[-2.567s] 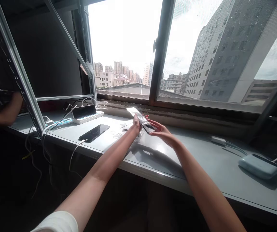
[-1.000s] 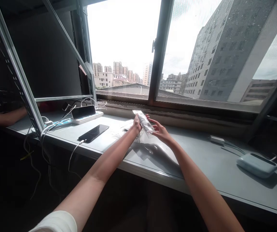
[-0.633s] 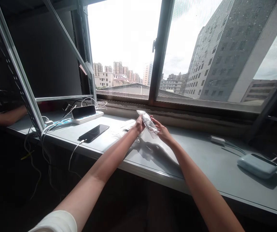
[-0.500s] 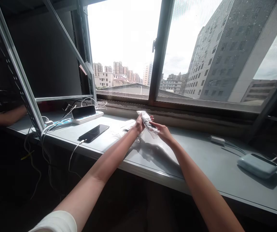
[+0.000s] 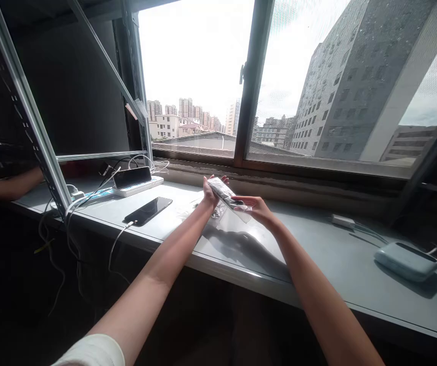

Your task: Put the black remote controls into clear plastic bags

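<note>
Above the tabletop, a small clear plastic bag (image 5: pixel 221 189) with something dark inside is held between my two hands. My left hand (image 5: pixel 210 193) supports it from below and the left, with the thumb at its edge and fingertips showing beyond its far side. My right hand (image 5: pixel 255 207) pinches the near right end of the bag between thumb and fingers. Under and beside my left hand, more crumpled clear plastic (image 5: pixel 215 211) lies on the table with small dark pieces that I cannot make out.
A black phone (image 5: pixel 148 210) with a white cable lies left. Behind it, another phone (image 5: pixel 131 176) rests on a white power strip (image 5: pixel 138 188) among cables. A blue-grey box-like device (image 5: pixel 406 261) and a white plug (image 5: pixel 342 220) lie right. Another person's arm (image 5: pixel 8 184) reaches in far left.
The bag has tilted flatter and shifted slightly left with my left hand, whose fingers have loosened around it. My right hand still grips its near end.
</note>
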Available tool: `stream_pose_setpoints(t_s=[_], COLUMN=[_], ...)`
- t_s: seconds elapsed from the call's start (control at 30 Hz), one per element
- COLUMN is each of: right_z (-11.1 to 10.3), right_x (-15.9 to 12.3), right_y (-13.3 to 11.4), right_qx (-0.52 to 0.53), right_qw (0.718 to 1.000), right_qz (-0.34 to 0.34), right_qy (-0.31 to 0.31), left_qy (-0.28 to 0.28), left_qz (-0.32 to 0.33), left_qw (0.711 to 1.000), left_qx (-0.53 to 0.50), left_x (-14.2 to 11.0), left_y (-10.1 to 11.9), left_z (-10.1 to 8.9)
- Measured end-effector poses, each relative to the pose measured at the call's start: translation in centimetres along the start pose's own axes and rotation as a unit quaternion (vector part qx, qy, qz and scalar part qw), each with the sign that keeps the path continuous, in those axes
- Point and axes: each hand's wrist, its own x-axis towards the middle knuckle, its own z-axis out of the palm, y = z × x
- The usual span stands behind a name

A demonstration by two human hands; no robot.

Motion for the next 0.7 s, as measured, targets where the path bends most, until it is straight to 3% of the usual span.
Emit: stream_pose_setpoints(t_s=[0.13, 0.37, 0.7], right_z=[0.0, -0.1, 0.6], right_x=[0.1, 0.1, -0.4], right_y=[0.6, 1.0, 0.2], right_qx=[-0.014, -0.118, -0.147], right_qw=[0.999, 0.993, 0.989], right_qz=[-0.006, -0.009, 0.006], right_qy=[-0.034, 0.011, 0.027], left_qy=[0.010, 0.006, -0.032], left_qz=[0.010, 0.016, -0.009], left_qw=[1.000, 1.000, 0.996], left_qx=[-0.007, 0.018, 0.085], left_x=[0.0, -0.4, 0.1], left_y=[-0.1, -0.5, -1.0], left_z=[0.4, 0.4, -0.3])
